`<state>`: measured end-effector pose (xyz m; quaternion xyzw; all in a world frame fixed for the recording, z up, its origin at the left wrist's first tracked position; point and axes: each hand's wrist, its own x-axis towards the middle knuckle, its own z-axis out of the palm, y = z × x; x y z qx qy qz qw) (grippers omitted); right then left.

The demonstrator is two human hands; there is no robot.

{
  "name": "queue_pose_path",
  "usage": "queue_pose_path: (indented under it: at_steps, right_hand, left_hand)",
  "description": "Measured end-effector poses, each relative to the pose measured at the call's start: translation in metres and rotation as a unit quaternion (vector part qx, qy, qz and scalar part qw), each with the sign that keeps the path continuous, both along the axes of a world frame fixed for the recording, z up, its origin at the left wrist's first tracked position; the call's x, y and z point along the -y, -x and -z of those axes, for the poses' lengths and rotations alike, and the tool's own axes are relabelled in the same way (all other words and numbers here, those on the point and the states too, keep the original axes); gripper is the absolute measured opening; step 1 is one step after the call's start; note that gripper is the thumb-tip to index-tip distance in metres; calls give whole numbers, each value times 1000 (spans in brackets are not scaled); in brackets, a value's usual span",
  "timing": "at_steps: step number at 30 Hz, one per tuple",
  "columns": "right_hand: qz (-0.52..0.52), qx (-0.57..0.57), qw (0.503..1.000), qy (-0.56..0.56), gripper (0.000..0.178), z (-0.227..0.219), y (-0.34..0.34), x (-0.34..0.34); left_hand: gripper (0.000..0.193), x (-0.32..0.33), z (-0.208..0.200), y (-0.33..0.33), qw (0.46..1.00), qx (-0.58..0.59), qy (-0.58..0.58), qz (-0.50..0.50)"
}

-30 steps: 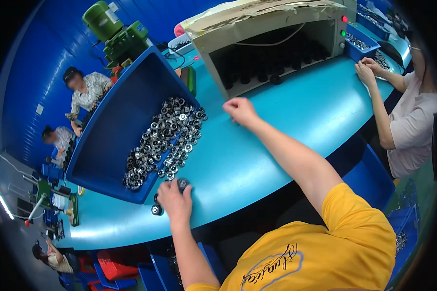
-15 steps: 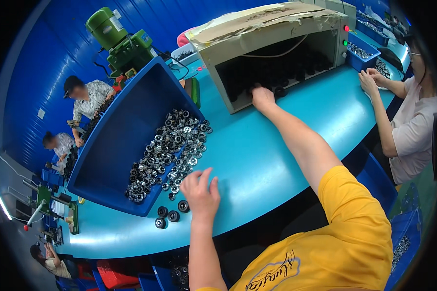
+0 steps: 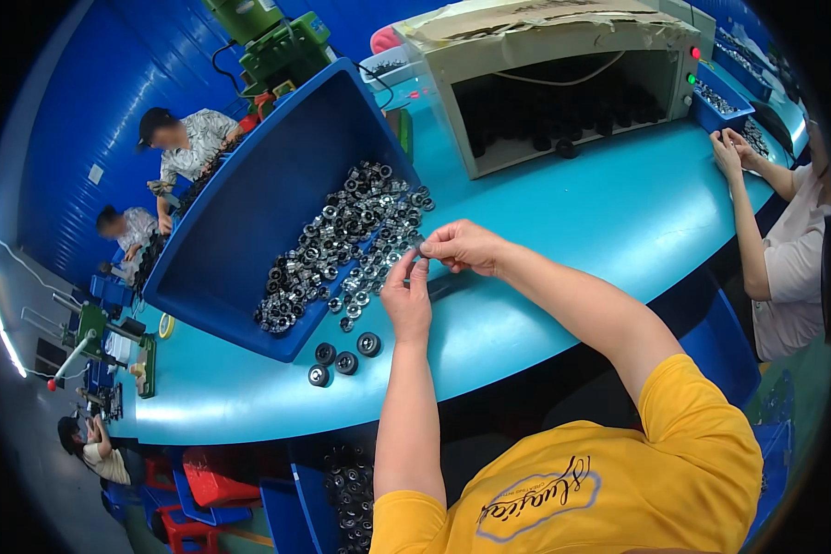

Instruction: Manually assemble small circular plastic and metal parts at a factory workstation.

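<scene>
My right hand (image 3: pixel 466 247) pinches a small black round part (image 3: pixel 422 249), with its fingers closed. The fingertips of my left hand (image 3: pixel 406 294) press on the same part from the other side; whether a second piece sits inside it is hidden. Both hands are over the table, just right of a large blue bin (image 3: pixel 231 217) tipped on its side. Shiny silver-and-black wheel hubs (image 3: pixel 342 235) spill from the bin's mouth. Several small wheels with black tyres (image 3: pixel 346 363) lie on the table left of my left forearm.
A beige metal box (image 3: pixel 462 120) with an open front holds black round parts (image 3: pixel 563 146) at the back. A green machine (image 3: pixel 282 46) stands behind the bin. A co-worker's hands (image 3: pixel 729 148) are at the right. The turquoise tabletop (image 3: pixel 526 212) curves around me.
My right hand has come back from the beige box to my left hand, and a small black part is now between their fingertips. My left hand has closed. The whole view has shifted.
</scene>
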<state>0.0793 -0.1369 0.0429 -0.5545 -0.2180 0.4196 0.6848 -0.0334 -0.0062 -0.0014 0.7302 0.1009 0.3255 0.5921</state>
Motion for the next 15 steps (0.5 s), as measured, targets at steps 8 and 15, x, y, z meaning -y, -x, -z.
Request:
queue_pose_path:
  at_steps: [8, 15]
  right_hand:
    - [1, -46, 997, -57, 26, 30, -2, -4]
    - [-4, -44, 997, -60, 26, 28, 4, -6]
  left_hand:
    - [13, -8, 0, 0, 979, -20, 172, 103]
    - [14, -17, 11, -2, 929, 2, 322, 182]
